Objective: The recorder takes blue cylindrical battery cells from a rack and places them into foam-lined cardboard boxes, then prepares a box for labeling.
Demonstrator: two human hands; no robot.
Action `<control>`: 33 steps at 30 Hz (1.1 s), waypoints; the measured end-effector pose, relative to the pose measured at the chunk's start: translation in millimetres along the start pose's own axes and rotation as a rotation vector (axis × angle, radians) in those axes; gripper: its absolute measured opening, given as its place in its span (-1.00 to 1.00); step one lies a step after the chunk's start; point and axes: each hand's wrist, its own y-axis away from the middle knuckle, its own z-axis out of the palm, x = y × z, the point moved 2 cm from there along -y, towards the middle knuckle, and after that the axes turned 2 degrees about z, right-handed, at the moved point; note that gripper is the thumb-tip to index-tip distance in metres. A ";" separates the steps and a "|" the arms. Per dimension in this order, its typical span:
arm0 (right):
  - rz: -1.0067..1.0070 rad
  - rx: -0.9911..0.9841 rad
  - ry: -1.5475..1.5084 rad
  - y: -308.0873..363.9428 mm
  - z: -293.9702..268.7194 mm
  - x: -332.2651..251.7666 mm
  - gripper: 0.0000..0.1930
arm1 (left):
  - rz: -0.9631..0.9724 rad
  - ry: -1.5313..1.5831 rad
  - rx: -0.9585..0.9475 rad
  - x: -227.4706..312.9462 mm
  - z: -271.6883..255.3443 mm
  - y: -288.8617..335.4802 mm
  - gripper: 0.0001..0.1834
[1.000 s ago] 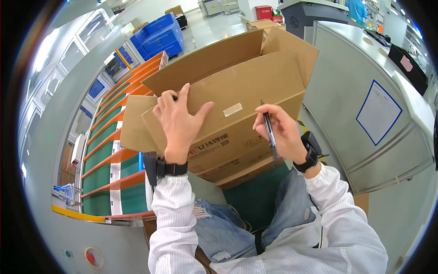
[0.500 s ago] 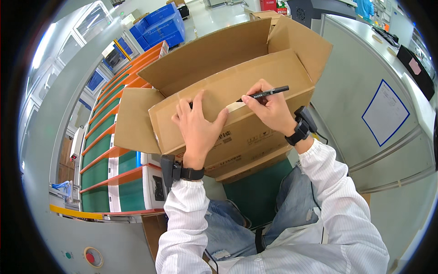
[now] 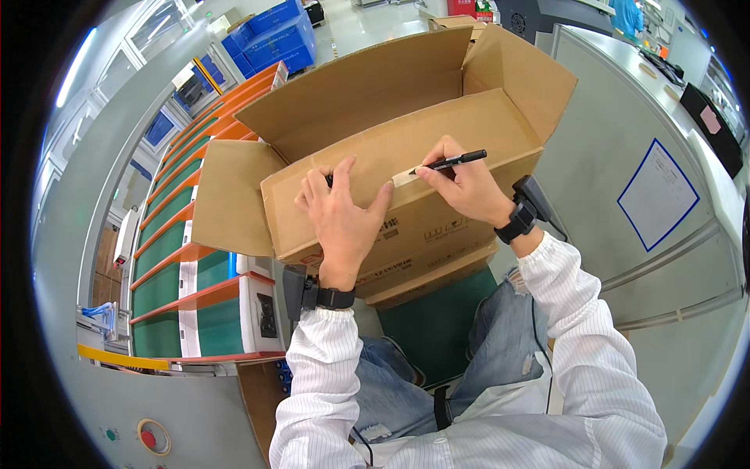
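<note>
A large open cardboard box [image 3: 351, 176] stands tilted in front of me, its flaps spread out. On its near flap lies a short pale strip of tape [image 3: 404, 179]. My right hand [image 3: 462, 181] is closed in a writing grip around a black marker [image 3: 461, 159], whose tip touches or nearly touches the strip. At the strip's left end rests the thumb of my left hand [image 3: 341, 215]. The other fingers of that hand are curled on the cardboard, with a small black piece [image 3: 329, 180], seemingly the marker's cap, tucked between them.
Left of the box is a rack with orange dividers and green surfaces [image 3: 160, 285]. A grey panel [image 3: 601, 141] holding a blue-bordered sheet [image 3: 658, 195] stands on the right. Blue boxes [image 3: 277, 43] are stacked behind. A red button [image 3: 148, 438] sits at lower left.
The marker has shifted slightly along the strip, and its rear end has tipped a little. My left hand keeps its place at the strip. The whole view has moved slightly.
</note>
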 end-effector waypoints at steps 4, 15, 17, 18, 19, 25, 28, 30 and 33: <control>0.037 -0.022 -0.049 -0.4 -0.1 -2.8 -0.83 | 0.004 0.018 0.013 -2.1 1.4 0.7 -0.37; 0.136 0.159 -0.306 6.5 -9.5 -9.6 -0.88 | -0.157 0.652 0.046 -14.0 -6.0 2.2 -0.59; 0.149 0.198 -0.408 13.9 -5.0 -29.9 -0.91 | -0.293 0.931 0.036 -5.5 -21.5 9.5 -0.62; 0.122 0.186 -0.500 22.9 -3.8 -44.4 -0.93 | -0.434 1.226 0.016 2.9 -23.0 15.0 -0.64; 0.095 0.170 -0.605 30.4 0.3 -62.0 -0.95 | -0.435 1.220 0.022 10.8 -32.5 17.5 -0.64; -0.163 0.120 -0.242 52.3 25.6 -130.3 -0.86 | -0.887 2.067 0.047 38.5 -58.9 33.6 -0.66; -0.210 0.120 -0.177 49.5 36.0 -133.2 -0.88 | -0.891 2.098 0.070 39.1 -65.9 36.5 -0.67; -0.245 0.126 -0.125 49.2 37.8 -134.8 -0.88 | -0.887 2.096 0.077 41.2 -69.8 37.2 -0.67; -0.227 0.068 -0.061 48.7 32.7 -134.9 -0.88 | -0.868 2.080 0.039 52.3 -73.4 38.9 -0.67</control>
